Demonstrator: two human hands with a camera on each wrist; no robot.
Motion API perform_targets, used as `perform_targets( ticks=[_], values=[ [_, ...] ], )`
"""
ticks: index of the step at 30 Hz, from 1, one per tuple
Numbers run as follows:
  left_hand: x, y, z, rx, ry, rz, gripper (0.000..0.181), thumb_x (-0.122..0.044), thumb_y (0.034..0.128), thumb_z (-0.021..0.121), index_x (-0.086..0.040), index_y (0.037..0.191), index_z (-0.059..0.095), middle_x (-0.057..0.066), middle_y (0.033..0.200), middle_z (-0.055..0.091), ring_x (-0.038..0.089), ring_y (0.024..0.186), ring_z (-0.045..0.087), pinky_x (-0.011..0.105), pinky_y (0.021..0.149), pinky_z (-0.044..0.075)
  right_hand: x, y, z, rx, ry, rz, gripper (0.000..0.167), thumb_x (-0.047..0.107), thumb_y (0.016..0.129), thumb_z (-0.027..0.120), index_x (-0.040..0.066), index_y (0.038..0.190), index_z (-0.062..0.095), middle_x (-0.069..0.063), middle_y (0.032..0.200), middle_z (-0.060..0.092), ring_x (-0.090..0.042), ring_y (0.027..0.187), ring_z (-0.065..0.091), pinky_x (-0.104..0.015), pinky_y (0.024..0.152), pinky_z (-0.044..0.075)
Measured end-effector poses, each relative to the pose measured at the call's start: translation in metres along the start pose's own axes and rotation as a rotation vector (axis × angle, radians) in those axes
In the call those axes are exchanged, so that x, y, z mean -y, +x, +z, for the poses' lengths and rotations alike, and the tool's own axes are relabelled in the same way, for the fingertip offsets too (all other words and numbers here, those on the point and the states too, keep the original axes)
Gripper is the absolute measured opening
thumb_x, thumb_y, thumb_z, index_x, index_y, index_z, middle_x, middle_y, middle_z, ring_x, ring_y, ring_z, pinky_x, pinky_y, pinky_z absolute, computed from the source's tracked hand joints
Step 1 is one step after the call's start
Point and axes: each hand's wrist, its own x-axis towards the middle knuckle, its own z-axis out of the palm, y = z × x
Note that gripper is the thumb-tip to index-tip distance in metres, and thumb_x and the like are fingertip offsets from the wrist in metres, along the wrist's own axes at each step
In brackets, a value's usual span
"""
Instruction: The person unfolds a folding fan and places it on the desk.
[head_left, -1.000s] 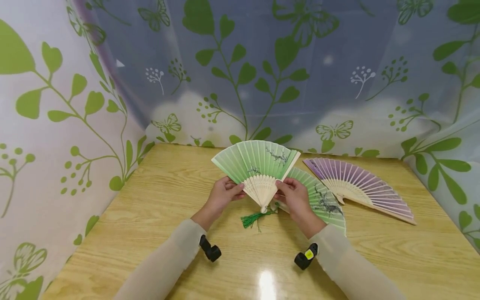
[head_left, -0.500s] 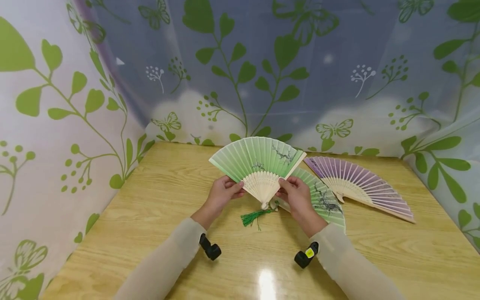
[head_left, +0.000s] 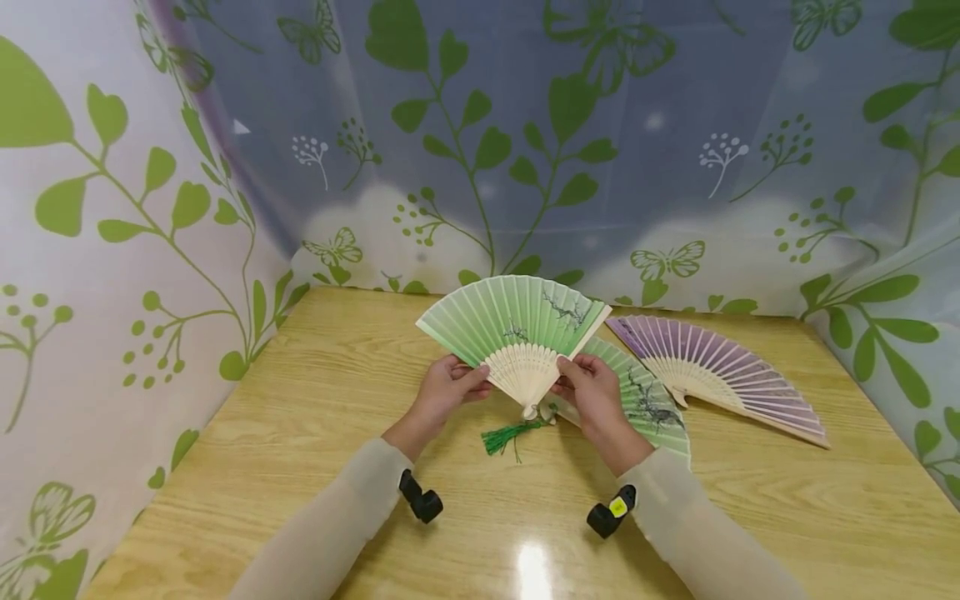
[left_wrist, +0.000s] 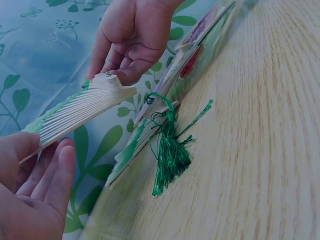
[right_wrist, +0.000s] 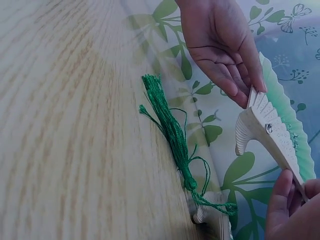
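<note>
In the head view a green folding fan (head_left: 517, 321) is spread and raised above the table, its pivot end toward me. My left hand (head_left: 444, 392) pinches its left outer rib between thumb and fingers. The right outer rib is pinched by my right hand (head_left: 596, 396). Both wrist views show the pale ribs (left_wrist: 75, 112) fanned from the hooked pivot end (right_wrist: 245, 130), held clear of the table. A second green fan (head_left: 656, 408) lies spread behind my right hand, partly hidden. A green tassel (left_wrist: 172, 155) rests on the table, its cord running to that lying fan's pivot end.
A purple folding fan (head_left: 727, 375) lies spread on the wooden table (head_left: 300, 467), right of the green ones. Patterned cloth (head_left: 480, 150) with leaves and butterflies hangs behind the table and along its sides. Each wrist carries a black camera (head_left: 422, 498).
The held fan has spread slightly wider, its right edge shifting right along with my right hand. Over the last half second almost nothing has moved. The lying fans and tassel stay put.
</note>
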Motion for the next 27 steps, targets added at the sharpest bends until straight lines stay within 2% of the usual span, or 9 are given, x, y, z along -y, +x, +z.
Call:
perform_targets(
  ticks=[8,13,22,27],
  values=[
    [-0.0006,-0.003,0.0007,0.003,-0.001,-0.03,0.03,0.0,0.0945,0.061,0.005,0.123,0.053,0.012,0.089,0.071,0.028,0.085,0.07,0.028,0.071,0.06,-0.0005,-0.0012,-0.0005,-0.01,0.025,0.011,0.015,0.01,0.099,0.057,0.004,0.102,0.044,0.002,0.08,0.057,-0.009,0.066,0.06,-0.022,0.064,0.057],
    [0.0002,-0.0026,-0.0001,-0.009,-0.016,-0.035,0.028,0.0,0.0956,0.059,0.005,0.121,0.051,0.01,0.085,0.07,0.026,0.083,0.07,0.028,0.071,0.06,-0.0001,-0.0013,-0.0011,-0.008,0.053,0.021,0.015,0.008,0.099,0.056,0.005,0.1,0.042,0.001,0.079,0.057,-0.009,0.066,0.06,-0.022,0.066,0.057],
    [0.0025,-0.0005,-0.0025,-0.034,-0.015,-0.015,0.028,0.0,0.0967,0.057,0.007,0.123,0.049,0.016,0.09,0.07,0.037,0.092,0.069,0.032,0.076,0.06,-0.0003,-0.0018,-0.0023,0.023,0.065,0.03,0.016,0.008,0.099,0.055,0.006,0.097,0.04,-0.001,0.082,0.057,-0.011,0.068,0.061,-0.023,0.069,0.058],
    [0.0041,0.0,-0.0046,-0.055,-0.019,-0.002,0.031,0.001,0.0965,0.057,0.008,0.125,0.048,0.019,0.094,0.07,0.031,0.087,0.07,0.031,0.076,0.06,-0.0002,-0.0029,-0.0009,0.039,0.061,0.038,0.017,0.009,0.099,0.056,0.006,0.097,0.039,-0.002,0.084,0.055,-0.011,0.07,0.061,-0.023,0.071,0.058]
  ],
)
